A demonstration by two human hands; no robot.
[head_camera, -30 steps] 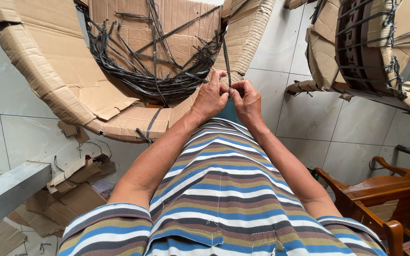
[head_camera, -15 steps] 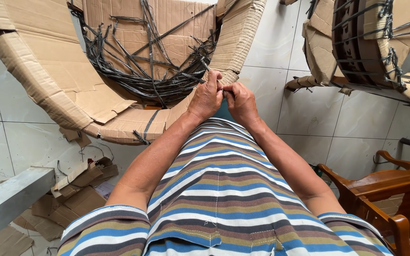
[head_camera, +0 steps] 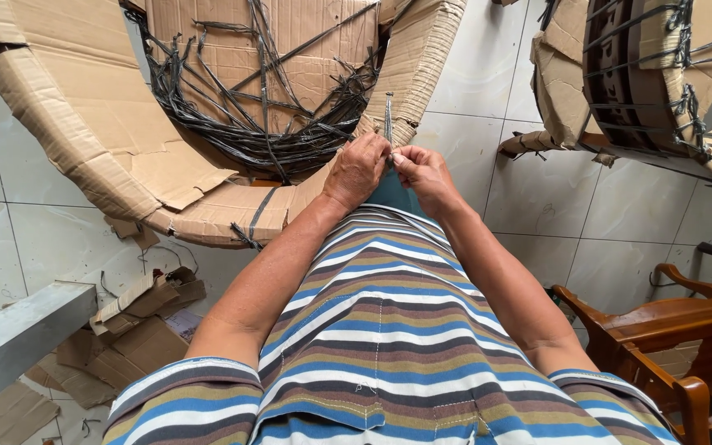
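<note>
Both hands, left hand (head_camera: 358,170) and right hand (head_camera: 422,171), apparently pinch (grip closed) the upright strap (head_camera: 388,115).

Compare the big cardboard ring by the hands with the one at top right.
The near cardboard ring lies open toward the camera, its dark straps loose inside; the far ring is seen side-on, straps bound tight around it. The left hand and right hand meet at the near ring's edge; the far ring is untouched. Both are torn brown cardboard.
</note>
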